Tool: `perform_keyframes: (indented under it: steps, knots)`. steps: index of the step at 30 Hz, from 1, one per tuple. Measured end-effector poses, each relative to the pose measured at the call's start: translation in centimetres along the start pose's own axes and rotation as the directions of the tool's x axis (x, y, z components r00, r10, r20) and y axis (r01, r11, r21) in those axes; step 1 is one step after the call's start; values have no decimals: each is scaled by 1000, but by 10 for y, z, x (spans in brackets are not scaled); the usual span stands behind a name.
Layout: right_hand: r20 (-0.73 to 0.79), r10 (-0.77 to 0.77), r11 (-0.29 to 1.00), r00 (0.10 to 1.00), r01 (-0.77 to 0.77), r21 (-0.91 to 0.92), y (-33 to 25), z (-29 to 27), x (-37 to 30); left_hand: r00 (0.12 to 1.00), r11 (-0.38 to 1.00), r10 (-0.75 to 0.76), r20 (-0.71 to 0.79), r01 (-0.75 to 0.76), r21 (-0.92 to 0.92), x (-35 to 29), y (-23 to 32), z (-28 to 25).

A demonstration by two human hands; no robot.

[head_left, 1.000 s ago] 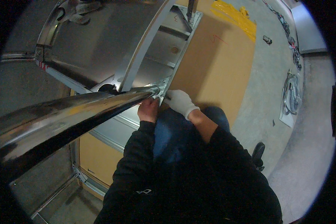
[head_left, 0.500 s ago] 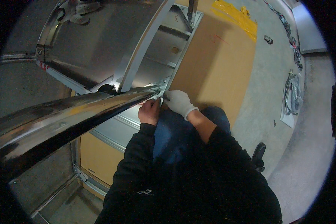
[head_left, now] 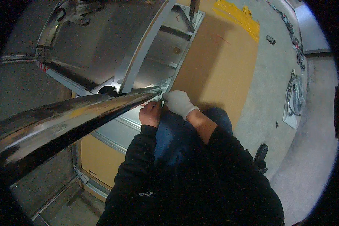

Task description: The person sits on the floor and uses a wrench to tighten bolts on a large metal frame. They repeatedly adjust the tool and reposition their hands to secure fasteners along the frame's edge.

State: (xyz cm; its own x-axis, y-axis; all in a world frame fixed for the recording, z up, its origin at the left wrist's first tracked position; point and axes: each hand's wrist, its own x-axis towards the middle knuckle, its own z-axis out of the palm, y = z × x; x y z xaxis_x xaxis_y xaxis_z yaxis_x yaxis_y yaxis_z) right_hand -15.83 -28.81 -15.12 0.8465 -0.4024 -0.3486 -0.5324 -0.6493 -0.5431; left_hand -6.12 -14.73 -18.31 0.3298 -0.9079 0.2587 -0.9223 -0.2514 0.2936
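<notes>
Metal pole (head_left: 79, 113), apparently seated at edge of metal frame (head_left: 185, 52); can't judge remaining work. Left hand (head_left: 150, 114) bunched by pole's foot, gloved right hand (head_left: 179, 104) curled beside it; can't tell grip contents.

Hand position, far end of metal pole (head_left: 83, 110)
My bare left hand (head_left: 150, 114) and my gloved right hand (head_left: 180, 104) sit close together beside the metal frame (head_left: 185, 52); cardboard (head_left: 218, 64) lies along the frame, yellow plastic (head_left: 238, 19) at its far end.
</notes>
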Motion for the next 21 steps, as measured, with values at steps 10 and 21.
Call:
perform_keyframes:
  steps: [10,21]
  knots:
    - [-60,-35,999,998,35,-11,2,6,1,1000,1000,17,6,-17,11,0,0,-1]
    - [-75,44,999,996,-44,10,-19,-3,-2,986,979,-170,-3,168,-119,-8,-2,1]
